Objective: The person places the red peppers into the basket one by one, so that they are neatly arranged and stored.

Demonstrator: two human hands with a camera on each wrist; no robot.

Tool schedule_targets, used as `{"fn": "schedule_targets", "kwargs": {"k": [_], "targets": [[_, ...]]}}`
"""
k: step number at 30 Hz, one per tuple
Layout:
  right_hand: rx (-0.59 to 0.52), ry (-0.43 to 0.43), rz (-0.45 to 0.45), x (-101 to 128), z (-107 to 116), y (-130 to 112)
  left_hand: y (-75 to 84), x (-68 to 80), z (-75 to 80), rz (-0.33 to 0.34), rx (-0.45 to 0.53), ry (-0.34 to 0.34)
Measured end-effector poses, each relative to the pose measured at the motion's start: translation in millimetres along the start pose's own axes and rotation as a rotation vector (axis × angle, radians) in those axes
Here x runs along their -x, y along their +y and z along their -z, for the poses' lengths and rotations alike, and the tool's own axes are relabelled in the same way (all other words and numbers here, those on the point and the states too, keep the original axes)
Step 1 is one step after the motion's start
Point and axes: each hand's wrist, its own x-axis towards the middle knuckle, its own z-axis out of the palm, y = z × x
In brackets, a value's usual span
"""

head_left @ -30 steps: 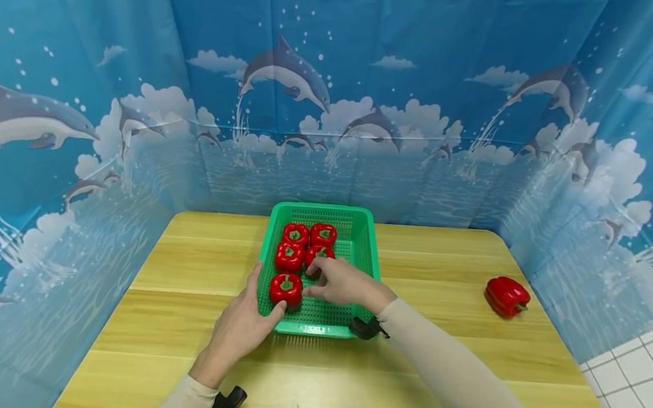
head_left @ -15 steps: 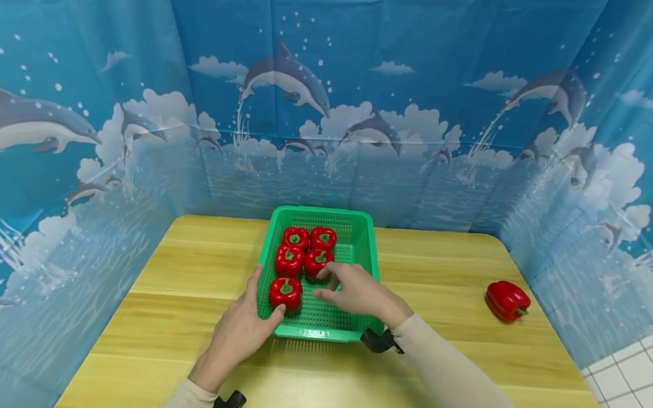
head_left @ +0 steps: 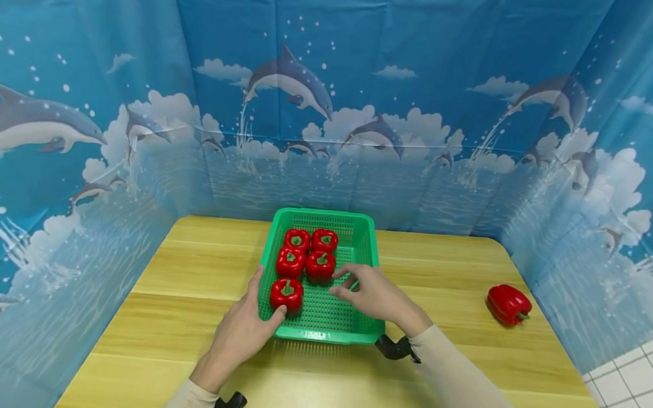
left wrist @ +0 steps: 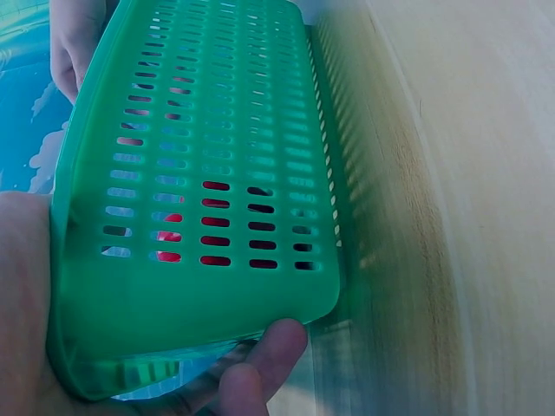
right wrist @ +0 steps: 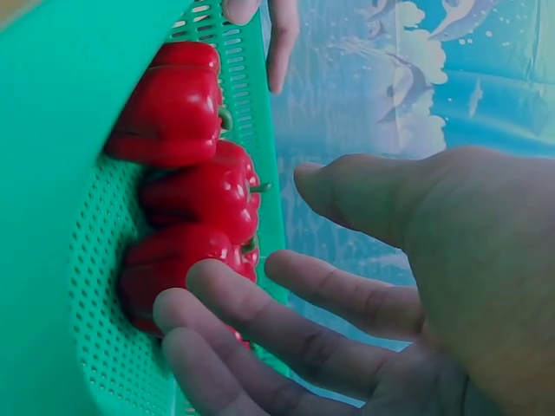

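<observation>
A green plastic basket (head_left: 323, 336) holds several red bell peppers, upright with green stems up. My left hand (head_left: 247, 328) grips the basket's near left corner, its thumb over the rim by the nearest bell pepper (head_left: 287, 296). In the left wrist view, fingertips (left wrist: 282, 351) lie against the outside wall. My right hand (head_left: 376, 292) hovers over the basket's right side, fingers loosely bent, nothing in them. Just left of it stands another bell pepper (head_left: 320, 266), apart from the fingers in the head view. The right wrist view shows the peppers (right wrist: 186, 104) along the basket's inside.
One more red bell pepper (head_left: 509, 305) lies on its side near the right edge of the wooden table (head_left: 434, 369). A blue dolphin-print curtain (head_left: 330, 165) stands close behind the table and along both sides. White tiles (head_left: 646, 378) show at lower right.
My right hand has let go of the pepper in the second row and drawn away to the right. That pepper stays in the basket. My left hand keeps its place on the corner.
</observation>
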Motion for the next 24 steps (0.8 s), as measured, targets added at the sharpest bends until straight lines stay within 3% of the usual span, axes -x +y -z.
{"fn": "schedule_targets", "kwargs": {"k": [24], "targets": [[-0.006,0.135,0.057,21,11,15,0.6,-0.5,-0.1,0.005,-0.010,0.008]]}}
